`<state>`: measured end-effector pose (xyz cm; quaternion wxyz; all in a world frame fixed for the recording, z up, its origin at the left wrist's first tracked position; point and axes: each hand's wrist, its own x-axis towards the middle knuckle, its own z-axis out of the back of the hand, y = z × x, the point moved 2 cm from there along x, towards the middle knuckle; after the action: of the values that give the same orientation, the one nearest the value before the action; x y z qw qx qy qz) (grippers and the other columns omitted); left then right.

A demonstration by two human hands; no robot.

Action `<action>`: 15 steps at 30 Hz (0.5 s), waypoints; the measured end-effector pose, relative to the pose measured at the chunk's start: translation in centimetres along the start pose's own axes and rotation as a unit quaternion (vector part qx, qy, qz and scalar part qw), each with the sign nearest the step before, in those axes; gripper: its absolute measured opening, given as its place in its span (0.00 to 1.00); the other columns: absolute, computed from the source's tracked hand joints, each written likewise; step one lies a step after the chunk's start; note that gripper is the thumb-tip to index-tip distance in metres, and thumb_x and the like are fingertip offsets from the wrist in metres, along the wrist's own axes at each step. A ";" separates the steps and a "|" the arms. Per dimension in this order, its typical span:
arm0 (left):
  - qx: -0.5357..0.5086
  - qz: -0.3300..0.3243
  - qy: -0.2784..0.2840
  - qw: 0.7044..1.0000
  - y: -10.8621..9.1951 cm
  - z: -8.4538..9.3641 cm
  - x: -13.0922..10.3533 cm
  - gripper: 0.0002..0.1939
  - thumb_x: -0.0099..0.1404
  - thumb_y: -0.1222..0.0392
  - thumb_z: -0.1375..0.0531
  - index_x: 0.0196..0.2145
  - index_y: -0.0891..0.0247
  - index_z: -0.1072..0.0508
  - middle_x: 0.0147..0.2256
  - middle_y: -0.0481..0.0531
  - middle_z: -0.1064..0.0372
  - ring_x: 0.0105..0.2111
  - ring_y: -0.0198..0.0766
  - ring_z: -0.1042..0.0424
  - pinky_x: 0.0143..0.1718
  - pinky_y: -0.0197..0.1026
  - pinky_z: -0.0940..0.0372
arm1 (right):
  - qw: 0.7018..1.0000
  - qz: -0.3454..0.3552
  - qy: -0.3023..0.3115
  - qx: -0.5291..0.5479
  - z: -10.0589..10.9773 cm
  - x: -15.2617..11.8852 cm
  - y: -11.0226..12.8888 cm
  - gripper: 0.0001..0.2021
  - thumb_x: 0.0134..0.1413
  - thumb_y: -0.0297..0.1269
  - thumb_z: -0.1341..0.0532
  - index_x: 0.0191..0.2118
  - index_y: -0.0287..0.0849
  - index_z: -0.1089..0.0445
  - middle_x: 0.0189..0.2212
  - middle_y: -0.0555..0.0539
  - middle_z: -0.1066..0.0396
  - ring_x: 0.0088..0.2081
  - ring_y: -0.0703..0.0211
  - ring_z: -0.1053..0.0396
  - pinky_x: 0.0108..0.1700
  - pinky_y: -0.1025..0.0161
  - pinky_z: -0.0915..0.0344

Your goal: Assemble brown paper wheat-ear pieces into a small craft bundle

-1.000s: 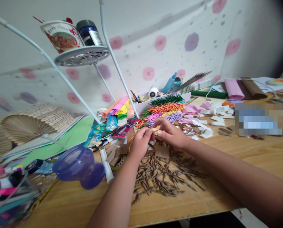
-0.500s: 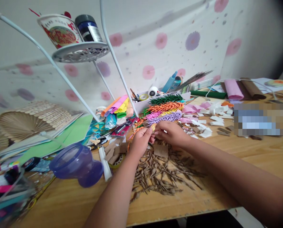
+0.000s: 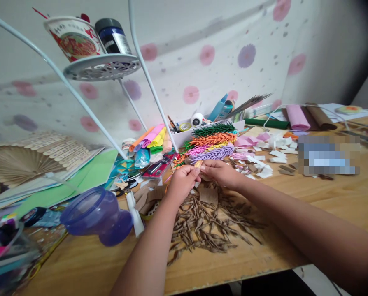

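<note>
My left hand [image 3: 184,181] and my right hand [image 3: 218,172] meet at the middle of the table, fingertips closed in a pinch. Between them is a small tan piece of paper [image 3: 198,164], mostly hidden by the fingers. Below the hands spreads a pile of twisted brown paper pieces [image 3: 202,226]. A flat brown paper square [image 3: 209,196] lies at the top of that pile. Just beyond my fingers are braided paper spikes: a purple one [image 3: 213,153], an orange one [image 3: 214,139] and a dark green one [image 3: 214,129].
A translucent purple container [image 3: 97,216] stands to the left, near a folding fan [image 3: 20,162] and green paper [image 3: 79,176]. A white metal stand [image 3: 103,68] holds a paper cup [image 3: 75,39] and a dark jar [image 3: 113,37]. Paper scraps [image 3: 266,168] and paper rolls [image 3: 297,117] lie right.
The view has shifted slightly, so the surroundings sit a little farther left. My right fingers have straightened somewhat around the small paper; both hands stay together at the same spot.
</note>
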<state>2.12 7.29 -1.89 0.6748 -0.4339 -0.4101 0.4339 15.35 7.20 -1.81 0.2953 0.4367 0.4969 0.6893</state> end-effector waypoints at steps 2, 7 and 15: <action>-0.030 -0.007 0.007 0.999 -0.4 -0.1 -0.1 0.14 0.53 0.52 0.46 0.22 0.67 0.35 0.17 0.44 0.40 0.12 0.23 0.49 0.13 0.30 0.56 | 0.999 -0.010 -0.016 0.046 -0.4 0.0 0.2 0.12 0.48 0.41 0.48 0.23 0.38 0.42 0.17 0.55 0.45 0.18 0.72 0.53 0.22 0.70 0.55; -0.116 -0.004 0.011 0.993 -1.3 0.0 -0.3 0.08 0.49 0.58 0.42 0.24 0.67 0.35 0.17 0.41 0.43 0.12 0.22 0.49 0.14 0.29 0.56 | 0.997 0.011 -0.072 -0.019 -0.8 -0.1 0.4 0.13 0.49 0.42 0.49 0.20 0.39 0.45 0.16 0.57 0.51 0.19 0.71 0.54 0.22 0.70 0.55; -0.115 -0.055 -0.020 0.992 -0.8 0.0 0.0 0.06 0.47 0.66 0.41 0.24 0.66 0.36 0.21 0.42 0.40 0.21 0.24 0.41 0.23 0.28 0.45 | 0.995 -0.031 -0.088 -0.048 -0.7 0.1 -0.9 0.13 0.49 0.42 0.50 0.20 0.40 0.46 0.16 0.56 0.52 0.19 0.70 0.53 0.22 0.70 0.55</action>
<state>2.34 7.12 -1.11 0.6353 -0.4765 -0.4938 0.3543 14.70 7.24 -2.68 0.3793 0.4656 0.4486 0.6619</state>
